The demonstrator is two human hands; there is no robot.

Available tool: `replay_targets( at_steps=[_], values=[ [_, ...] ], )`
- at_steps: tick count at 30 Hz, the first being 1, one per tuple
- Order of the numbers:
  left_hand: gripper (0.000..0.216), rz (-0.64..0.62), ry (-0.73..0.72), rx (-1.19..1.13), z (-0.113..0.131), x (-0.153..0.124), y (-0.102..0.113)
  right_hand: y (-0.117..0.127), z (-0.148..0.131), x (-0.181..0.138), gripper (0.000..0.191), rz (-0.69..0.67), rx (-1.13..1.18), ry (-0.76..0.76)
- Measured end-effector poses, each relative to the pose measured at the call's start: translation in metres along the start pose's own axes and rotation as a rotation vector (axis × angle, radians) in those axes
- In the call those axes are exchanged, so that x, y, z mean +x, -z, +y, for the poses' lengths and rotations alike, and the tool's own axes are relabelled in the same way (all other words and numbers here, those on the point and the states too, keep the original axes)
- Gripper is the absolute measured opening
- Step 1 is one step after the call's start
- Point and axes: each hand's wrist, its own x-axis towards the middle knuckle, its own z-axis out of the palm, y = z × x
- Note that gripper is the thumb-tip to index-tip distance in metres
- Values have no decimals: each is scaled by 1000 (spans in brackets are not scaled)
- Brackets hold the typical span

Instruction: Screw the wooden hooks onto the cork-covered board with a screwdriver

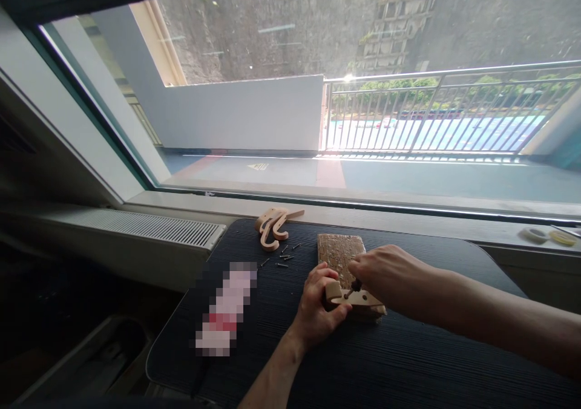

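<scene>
A rough, speckled wooden board (pixel 341 248) lies on the dark table. Across its near end rests a pale wooden hook (pixel 363 299) with a curled end and dark holes. My left hand (pixel 318 303) grips the hook's curled end, thumb in front and fingers behind, against the board. My right hand (pixel 385 270) is closed above the hook around a screwdriver (pixel 356 285), mostly hidden by the fingers. Its lower end points down at a hole in the hook; I cannot make out a screw there. More wooden hooks (pixel 275 224) lie in a pile, with several loose screws (pixel 285 256) nearby.
The black table (pixel 254 366) has rounded corners and stands against a window sill (pixel 385 218). A blurred pink-and-red item (pixel 231 300) lies at its left. Tape rolls (pixel 535 235) sit on the sill at right. A slatted vent (pixel 154 224) runs along the left.
</scene>
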Motion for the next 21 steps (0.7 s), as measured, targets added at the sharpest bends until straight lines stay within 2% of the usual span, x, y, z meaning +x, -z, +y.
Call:
replay_targets(
  at_steps=[3,9,12,16,21],
  values=[
    [31,2,2,0,1,0,0,-3,6,-2,14,-22,-19,-35],
    [33,9,-17,-5,0,-1,-2,-4,6,-4,23,-25,-37,-75],
    [32,8,-20,-1,0,-2,-3,0,2,-5,16,-7,-41,-75],
    [32,5,-18,11,-1,-3,-3,13,-6,-9,23,-13,-50,-29],
    [31,5,-7,17,-1,-1,-2,19,-15,-7,18,-39,-30,71]
  ],
)
